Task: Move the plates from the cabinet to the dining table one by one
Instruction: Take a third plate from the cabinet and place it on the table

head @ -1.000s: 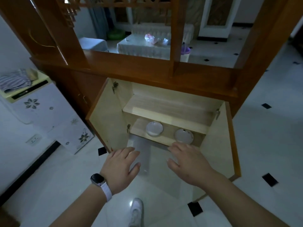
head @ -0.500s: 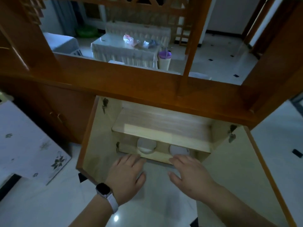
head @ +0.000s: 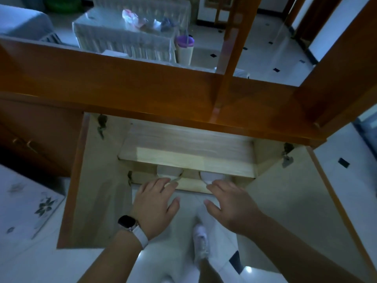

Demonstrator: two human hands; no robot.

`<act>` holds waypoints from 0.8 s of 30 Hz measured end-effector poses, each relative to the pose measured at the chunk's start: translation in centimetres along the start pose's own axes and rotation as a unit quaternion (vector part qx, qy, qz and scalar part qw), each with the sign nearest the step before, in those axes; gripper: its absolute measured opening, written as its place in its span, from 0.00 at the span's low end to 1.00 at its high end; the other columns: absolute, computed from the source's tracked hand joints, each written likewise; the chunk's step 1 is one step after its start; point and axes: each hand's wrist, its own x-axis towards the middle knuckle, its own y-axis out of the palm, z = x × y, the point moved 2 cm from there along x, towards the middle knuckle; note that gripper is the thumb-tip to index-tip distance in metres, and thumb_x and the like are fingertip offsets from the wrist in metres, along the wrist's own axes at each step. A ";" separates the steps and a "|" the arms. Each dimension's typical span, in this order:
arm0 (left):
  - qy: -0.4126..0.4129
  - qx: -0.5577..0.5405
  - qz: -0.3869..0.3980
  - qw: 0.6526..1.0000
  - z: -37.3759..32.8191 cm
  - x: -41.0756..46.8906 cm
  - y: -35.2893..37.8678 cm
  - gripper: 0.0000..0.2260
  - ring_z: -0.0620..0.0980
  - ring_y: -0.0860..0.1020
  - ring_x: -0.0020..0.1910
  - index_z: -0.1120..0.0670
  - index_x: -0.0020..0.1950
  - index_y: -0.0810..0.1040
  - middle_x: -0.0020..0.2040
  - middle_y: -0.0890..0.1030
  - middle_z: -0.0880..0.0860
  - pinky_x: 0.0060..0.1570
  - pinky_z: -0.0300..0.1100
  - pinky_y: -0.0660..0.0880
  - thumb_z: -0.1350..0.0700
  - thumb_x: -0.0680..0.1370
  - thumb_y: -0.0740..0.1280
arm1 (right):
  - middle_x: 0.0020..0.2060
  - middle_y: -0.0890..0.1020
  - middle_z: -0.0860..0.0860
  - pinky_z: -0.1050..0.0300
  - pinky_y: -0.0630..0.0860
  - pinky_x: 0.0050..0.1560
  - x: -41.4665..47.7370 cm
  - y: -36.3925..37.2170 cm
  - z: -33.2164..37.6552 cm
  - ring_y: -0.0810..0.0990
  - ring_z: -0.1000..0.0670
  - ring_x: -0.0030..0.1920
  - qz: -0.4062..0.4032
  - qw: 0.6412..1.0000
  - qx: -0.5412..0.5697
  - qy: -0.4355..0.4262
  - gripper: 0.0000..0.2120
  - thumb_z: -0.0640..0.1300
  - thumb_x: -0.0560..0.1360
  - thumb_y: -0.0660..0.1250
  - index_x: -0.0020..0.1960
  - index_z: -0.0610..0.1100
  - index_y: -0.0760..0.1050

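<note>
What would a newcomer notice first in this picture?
Two open hands, the left hand and the right hand, hover just before two white plates, the left plate and the right plate, on the lower shelf of the open cabinet. Beyond the wooden divider stands a cloth-covered table.

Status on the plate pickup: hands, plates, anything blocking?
Left hand, right hand open, empty, at lower shelf edge. Left plate, right plate on it, ungripped. Upper shelf overhangs them.

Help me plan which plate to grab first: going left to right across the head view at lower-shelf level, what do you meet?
Open left cabinet door → left plate → right plate → open right cabinet door.
</note>
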 end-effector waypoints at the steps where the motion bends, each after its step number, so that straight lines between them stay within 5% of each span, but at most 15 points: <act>1: -0.011 0.001 0.001 1.000 0.5 0.6 1.2 0.20 0.56 0.80 0.51 0.52 0.58 0.81 0.55 0.82 0.53 0.49 0.50 0.75 0.44 0.74 0.58 | 0.63 0.78 0.48 0.49 0.70 0.62 0.9 0.9 -0.6 0.75 0.45 0.63 0.003 1.000 0.001 -0.003 0.30 0.62 0.75 0.50 0.67 0.46 0.74; 7: -0.090 -0.041 -0.013 0.995 5.9 3.4 10.9 0.20 0.57 0.79 0.49 0.54 0.58 0.80 0.54 0.82 0.55 0.47 0.51 0.77 0.46 0.73 0.60 | 0.51 0.82 0.49 0.53 0.78 0.47 7.2 10.1 -4.0 0.81 0.46 0.49 -0.002 0.999 0.003 -0.036 0.22 0.57 0.74 0.60 0.57 0.44 0.79; 16: -0.121 -0.034 -0.005 0.992 16.3 6.6 29.4 0.22 0.60 0.77 0.55 0.56 0.61 0.79 0.59 0.79 0.57 0.53 0.55 0.75 0.47 0.73 0.59 | 0.51 0.81 0.47 0.48 0.78 0.46 20.0 28.1 -10.5 0.81 0.43 0.49 0.008 0.997 0.010 -0.071 0.20 0.55 0.74 0.60 0.57 0.44 0.78; 24: -0.122 0.008 0.014 0.992 23.8 8.7 44.2 0.23 0.58 0.77 0.58 0.52 0.62 0.78 0.61 0.79 0.55 0.53 0.54 0.74 0.45 0.72 0.58 | 0.60 0.78 0.48 0.49 0.75 0.56 28.2 42.3 -15.3 0.77 0.44 0.58 -0.004 0.997 -0.003 -0.077 0.27 0.61 0.75 0.52 0.65 0.46 0.74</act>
